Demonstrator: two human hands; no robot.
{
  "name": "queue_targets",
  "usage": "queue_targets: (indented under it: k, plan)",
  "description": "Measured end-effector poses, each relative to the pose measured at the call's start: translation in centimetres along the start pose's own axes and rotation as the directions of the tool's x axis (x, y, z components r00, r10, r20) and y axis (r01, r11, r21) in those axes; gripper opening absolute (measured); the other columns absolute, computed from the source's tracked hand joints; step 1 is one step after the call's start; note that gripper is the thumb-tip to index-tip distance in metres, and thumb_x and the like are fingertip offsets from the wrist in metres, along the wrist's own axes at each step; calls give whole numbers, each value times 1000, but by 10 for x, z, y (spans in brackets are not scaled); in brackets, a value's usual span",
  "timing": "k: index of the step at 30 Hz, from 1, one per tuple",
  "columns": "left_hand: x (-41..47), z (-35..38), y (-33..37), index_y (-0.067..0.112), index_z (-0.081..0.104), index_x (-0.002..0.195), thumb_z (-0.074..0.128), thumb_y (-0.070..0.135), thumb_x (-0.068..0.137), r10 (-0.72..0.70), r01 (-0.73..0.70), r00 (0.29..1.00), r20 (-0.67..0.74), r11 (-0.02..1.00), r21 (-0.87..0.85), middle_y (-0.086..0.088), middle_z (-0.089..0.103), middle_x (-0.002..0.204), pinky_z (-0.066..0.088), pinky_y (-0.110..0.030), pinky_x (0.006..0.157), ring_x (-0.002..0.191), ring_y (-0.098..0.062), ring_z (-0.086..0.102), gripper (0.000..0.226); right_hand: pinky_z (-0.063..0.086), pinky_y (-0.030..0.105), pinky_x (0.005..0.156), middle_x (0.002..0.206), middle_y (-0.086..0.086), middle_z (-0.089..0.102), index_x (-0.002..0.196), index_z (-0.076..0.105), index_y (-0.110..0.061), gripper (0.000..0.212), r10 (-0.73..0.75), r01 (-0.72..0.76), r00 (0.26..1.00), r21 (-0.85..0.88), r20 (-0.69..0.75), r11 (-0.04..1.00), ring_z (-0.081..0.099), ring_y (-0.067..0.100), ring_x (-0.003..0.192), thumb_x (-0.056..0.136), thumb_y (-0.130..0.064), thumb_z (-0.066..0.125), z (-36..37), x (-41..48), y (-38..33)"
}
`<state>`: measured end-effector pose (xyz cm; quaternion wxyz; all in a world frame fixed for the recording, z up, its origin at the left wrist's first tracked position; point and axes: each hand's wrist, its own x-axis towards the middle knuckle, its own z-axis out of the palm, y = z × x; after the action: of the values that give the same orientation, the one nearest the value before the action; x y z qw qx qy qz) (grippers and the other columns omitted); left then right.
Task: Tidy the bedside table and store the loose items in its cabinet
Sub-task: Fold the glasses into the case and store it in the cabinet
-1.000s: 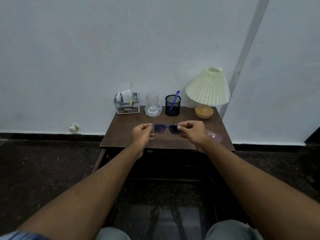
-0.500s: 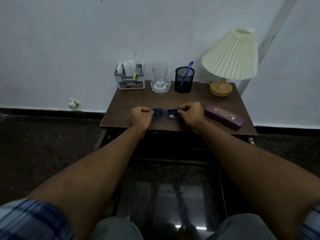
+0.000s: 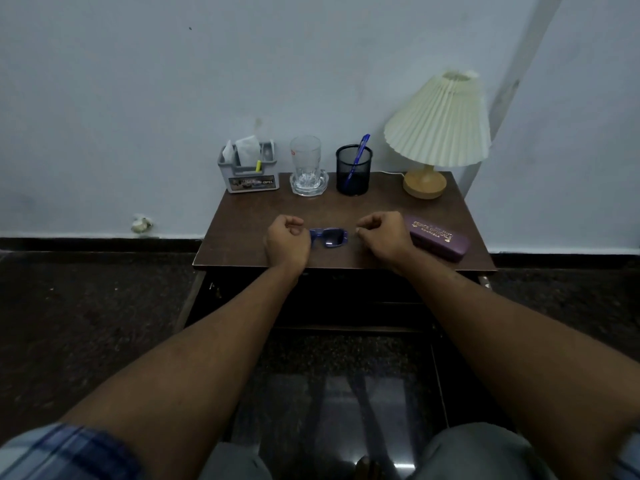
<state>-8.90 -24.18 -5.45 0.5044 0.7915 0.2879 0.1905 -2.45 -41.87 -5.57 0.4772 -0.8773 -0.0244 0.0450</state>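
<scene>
Head view: a brown table (image 3: 242, 237) stands against a pale wall, with both bare forearms reaching over its front edge. The blue glasses (image 3: 329, 236) lie on the top near the front, between the two hands. The left hand (image 3: 288, 239) is curled into a loose fist, its thumb side against the left end of the glasses; whether it pinches the frame there cannot be told, since the hand covers that end. The right hand (image 3: 382, 235) is also curled, fingertips drawn together, just beside the right end of the glasses with a small gap of table showing between, so it grips nothing. A purple case (image 3: 438, 237), closed and with gold lettering on its lid, lies just to the right of the right hand, angled toward the front right corner.

Along the back edge, from left to right, stand a grey holder (image 3: 248, 173) with papers in it, a clear glass (image 3: 306, 164) on a glass coaster (image 3: 309, 188), a black mesh cup (image 3: 354, 169) with a blue pen (image 3: 356, 157) leaning in it, and a lamp (image 3: 438, 126) with a pleated cream shade on a wooden base. Below the top the cabinet front (image 3: 346, 299) is dark and its details are unclear
</scene>
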Motion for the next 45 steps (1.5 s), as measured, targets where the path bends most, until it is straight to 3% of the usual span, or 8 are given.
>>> queue_targets:
  k: [6,14,20,26,32,37,42,45]
  plan:
    - [-36,49,31,9,71,97,71,8,82,228,-237,950,215,972,13,-10,72,93,56,-31,79,74,-11,59,15,55,24,76,81,-14,69,85,75,-24,5,-186,165,978,-192,-93,967,61,-6,73,83,-25,79,-60,-13,17]
    - [-59,111,50,16,65,117,79,18,81,244,-280,872,425,960,25,-3,64,121,54,-37,96,107,-19,63,39,50,42,96,124,3,62,121,64,-24,54,-238,182,971,-549,-32,815,59,23,112,73,-41,83,-114,-17,60]
    - [-50,131,47,16,53,138,80,14,80,198,-275,817,542,959,63,-5,58,139,47,-37,110,126,-19,58,64,48,36,89,122,2,66,123,58,-25,51,-256,205,966,-523,-26,827,62,25,108,77,-36,79,-110,-14,74]
    - [-45,126,39,15,52,138,81,14,75,190,-238,809,556,971,14,-4,61,136,48,-39,109,123,-18,60,70,51,41,94,123,-1,62,124,57,-25,46,-334,339,938,-451,93,826,60,20,109,82,-33,75,-107,-16,76]
    - [-45,84,31,12,58,135,89,13,70,197,-218,715,670,974,-54,-5,63,132,50,-36,108,121,-19,62,72,53,36,91,120,-7,63,123,60,-27,47,-431,475,880,-376,199,795,60,13,107,81,-38,76,-102,-38,66]
    - [-50,31,21,9,63,131,90,11,70,193,-134,713,674,981,-140,0,69,126,52,-8,88,106,3,66,66,50,29,97,129,-5,57,128,63,-24,45,-513,587,810,-377,284,717,57,11,114,88,-42,69,-84,-62,43]
    - [-52,-13,12,10,66,128,90,7,70,159,-27,761,629,976,-214,-5,72,124,53,-26,102,116,-15,68,63,52,33,93,126,-5,55,129,66,-20,44,-572,651,759,-333,311,682,60,13,113,90,-40,69,-67,-79,11]
    - [-51,-35,9,12,66,128,91,4,67,190,-34,768,612,966,-257,-9,72,124,55,-25,97,113,-17,70,66,53,33,90,119,-9,63,123,68,-24,39,-599,675,737,-302,314,673,63,9,106,89,-42,69,-64,-83,-11]
